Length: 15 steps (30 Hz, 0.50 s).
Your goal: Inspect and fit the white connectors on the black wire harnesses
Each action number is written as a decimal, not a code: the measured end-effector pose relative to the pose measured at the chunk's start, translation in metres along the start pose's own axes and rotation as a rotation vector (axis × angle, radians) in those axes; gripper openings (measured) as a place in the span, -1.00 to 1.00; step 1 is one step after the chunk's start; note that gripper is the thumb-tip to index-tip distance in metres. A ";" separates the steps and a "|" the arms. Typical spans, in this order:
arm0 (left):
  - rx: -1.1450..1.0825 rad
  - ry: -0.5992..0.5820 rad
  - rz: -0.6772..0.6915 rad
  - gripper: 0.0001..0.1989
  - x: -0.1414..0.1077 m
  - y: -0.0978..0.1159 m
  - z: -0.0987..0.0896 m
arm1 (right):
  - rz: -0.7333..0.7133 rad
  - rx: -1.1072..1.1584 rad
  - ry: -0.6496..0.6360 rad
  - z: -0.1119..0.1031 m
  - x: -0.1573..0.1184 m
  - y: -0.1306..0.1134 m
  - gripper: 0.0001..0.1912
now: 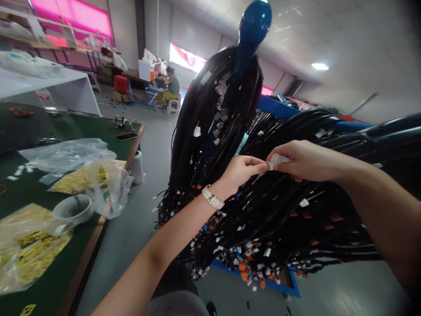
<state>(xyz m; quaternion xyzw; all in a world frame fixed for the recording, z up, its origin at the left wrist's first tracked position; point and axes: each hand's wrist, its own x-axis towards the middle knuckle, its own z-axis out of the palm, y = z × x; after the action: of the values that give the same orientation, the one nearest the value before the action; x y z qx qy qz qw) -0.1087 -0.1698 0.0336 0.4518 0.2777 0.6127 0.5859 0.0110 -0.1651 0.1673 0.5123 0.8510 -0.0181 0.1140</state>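
Note:
My right hand (pixel 296 160) is closed on a small white plastic connector (pixel 279 161), with the fingers wrapped round its far side. From the left, my left hand (pixel 245 171) pinches at the connector's near end; a thin wire may lie between those fingertips, but it is too small to make out. Both hands meet in front of thick bundles of black wire harnesses (pixel 210 114) draped over a blue rack (pixel 279 106). Many white, orange and blue connectors (pixel 253 267) dangle from the harness ends below.
At left, a green-topped table (pixel 82 263) bears bags of yellow parts (pixel 70 180), a white cup (pixel 74 210) and a phone (pixel 126 137). A blue rounded post end (pixel 256 22) rises above the harnesses. Two people (pixel 171 85) sit at far tables.

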 end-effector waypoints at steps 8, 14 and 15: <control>0.040 -0.011 0.008 -0.95 0.003 -0.003 -0.002 | 0.000 -0.019 -0.007 -0.001 -0.001 -0.002 -0.77; 0.042 -0.028 0.013 -0.93 0.005 -0.002 -0.002 | 0.006 -0.032 -0.009 -0.001 -0.001 -0.002 -0.76; 0.043 -0.029 0.015 -0.94 0.004 -0.001 -0.002 | 0.006 -0.031 -0.009 -0.001 -0.001 -0.002 -0.75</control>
<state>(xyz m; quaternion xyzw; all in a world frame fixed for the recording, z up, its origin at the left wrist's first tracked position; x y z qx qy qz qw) -0.1097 -0.1649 0.0325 0.4751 0.2792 0.6043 0.5754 0.0095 -0.1669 0.1687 0.5128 0.8492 -0.0068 0.1259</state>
